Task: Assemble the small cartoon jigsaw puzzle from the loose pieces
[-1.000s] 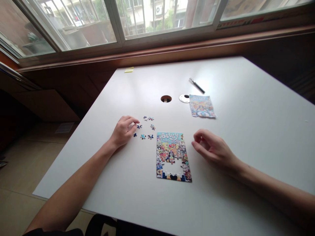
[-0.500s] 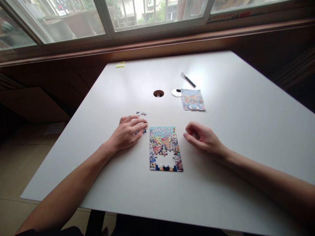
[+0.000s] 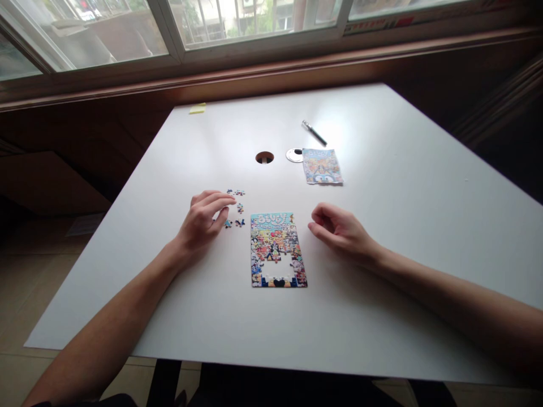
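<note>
A colourful jigsaw puzzle [image 3: 279, 237] lies flat before me, with a white gap in its lower middle where the backing shows. Just left of it, several loose puzzle pieces [image 3: 240, 208] are scattered on the table, some partly hidden by my fingers. My left hand [image 3: 207, 217] hovers at these pieces, palm down, its fingers stretched and the thumb apart, with nothing visible in it. To the right of the puzzle my right hand [image 3: 337, 229] rests on its side on the table. Its fingers are curled into a loose fist and I see nothing in them.
A printed picture sheet [image 3: 323, 167] lies behind the puzzle, touching a round metal cover [image 3: 293, 155]. Beside that is a cable hole [image 3: 264, 158] in the white table [image 3: 373, 333]. Farther back are a pen [image 3: 314, 133] and a yellow sticky note [image 3: 197, 108], below the window.
My left hand has drawn back slightly to the left, uncovering more loose pieces, and its thumb has parted from the fingers. The whole view has shifted a little; my right hand stays curled.
</note>
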`<state>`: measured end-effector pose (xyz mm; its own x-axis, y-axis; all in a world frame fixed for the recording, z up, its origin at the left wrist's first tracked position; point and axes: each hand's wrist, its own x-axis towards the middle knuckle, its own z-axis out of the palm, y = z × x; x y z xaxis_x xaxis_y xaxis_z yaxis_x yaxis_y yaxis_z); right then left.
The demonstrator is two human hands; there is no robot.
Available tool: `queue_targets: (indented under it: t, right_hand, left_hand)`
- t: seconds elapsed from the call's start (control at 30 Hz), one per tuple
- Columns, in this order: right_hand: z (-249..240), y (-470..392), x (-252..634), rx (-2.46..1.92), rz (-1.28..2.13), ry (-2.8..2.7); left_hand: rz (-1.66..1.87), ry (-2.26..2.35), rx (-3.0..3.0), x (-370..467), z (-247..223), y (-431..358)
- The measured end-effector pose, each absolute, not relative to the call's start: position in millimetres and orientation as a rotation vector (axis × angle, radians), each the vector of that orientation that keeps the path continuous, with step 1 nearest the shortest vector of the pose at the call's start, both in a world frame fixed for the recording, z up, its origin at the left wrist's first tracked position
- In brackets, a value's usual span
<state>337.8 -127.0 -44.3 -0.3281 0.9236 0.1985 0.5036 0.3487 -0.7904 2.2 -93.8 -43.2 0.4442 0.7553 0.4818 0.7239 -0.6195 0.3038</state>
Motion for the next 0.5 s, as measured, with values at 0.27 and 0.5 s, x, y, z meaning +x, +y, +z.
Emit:
queue_targets:
  t: [0.27,0.5]
  right_hand:
    - [-47.8,-127.7,342.2,-1.276,0.881,-1.944]
    - [-50.0,-126.9,342.5,-1.311,0.891,-1.952]
  left_hand:
    - [1.108,1.626,2.356,-26.1,-51.4,-77.3]
    - [1.077,1.563,2.426,-22.0,-51.3,-80.0]
